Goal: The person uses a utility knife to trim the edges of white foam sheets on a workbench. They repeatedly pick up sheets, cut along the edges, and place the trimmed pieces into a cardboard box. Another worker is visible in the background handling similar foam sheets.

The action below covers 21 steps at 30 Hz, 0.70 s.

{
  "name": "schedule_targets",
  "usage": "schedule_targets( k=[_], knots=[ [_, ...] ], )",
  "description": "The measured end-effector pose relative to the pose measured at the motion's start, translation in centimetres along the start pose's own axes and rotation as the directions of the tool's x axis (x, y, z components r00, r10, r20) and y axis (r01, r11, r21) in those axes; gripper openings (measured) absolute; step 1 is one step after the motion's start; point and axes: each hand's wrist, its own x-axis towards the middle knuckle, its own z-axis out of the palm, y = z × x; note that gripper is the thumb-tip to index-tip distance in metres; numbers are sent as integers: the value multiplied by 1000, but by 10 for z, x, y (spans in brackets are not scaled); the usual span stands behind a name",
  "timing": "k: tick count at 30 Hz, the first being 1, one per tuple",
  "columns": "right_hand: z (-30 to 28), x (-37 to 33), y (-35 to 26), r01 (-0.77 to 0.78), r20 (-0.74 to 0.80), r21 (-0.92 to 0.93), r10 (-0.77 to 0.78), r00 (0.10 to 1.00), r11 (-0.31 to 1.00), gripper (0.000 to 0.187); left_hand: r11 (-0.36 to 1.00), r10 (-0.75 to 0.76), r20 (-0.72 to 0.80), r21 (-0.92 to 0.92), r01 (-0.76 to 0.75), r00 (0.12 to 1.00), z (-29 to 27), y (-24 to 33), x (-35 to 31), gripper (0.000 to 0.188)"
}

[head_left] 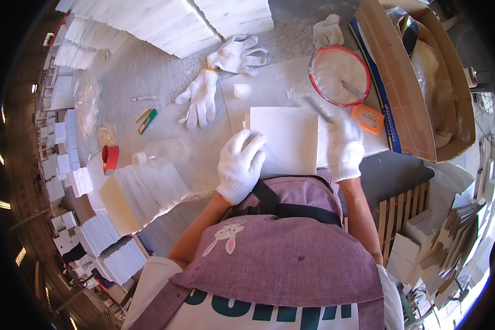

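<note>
A square white tile [287, 137] lies in front of me at the table's near edge, with another white edge showing under its left side. My left hand [241, 165], in a white knit glove, grips the tile's left edge, its fingertips on the top face. Beyond the tile's right edge is my right hand [344, 147], gloved too and smeared by motion. From it a thin grey blade-like tool [317, 109] points up and left over the tile's far right corner; its exact kind is blurred. A red-rimmed bowl [367, 61] of white material holds a flat grey blade.
Spare white gloves [201, 98] and a white lump [242, 91] lie beyond the tile. An orange pad [368, 119] sits near an open cardboard box [407, 93] at right. Tile stacks [148, 192] flank the left, near a clear bottle [162, 153], red tape dispenser [110, 158] and green cutter [148, 121].
</note>
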Motion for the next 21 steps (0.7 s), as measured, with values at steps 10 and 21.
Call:
schedule_targets(
  k=[10,21],
  knots=[
    [7,17,-50,343,112,89,-351,929,935,17,999,32,10,26,-32,999,-1,-4,6,35],
    [-22,-13,-16,52,-89,-21,-53,995,998,21,1000,25,-30,10,-25,999,4,-5,4,35]
  ],
)
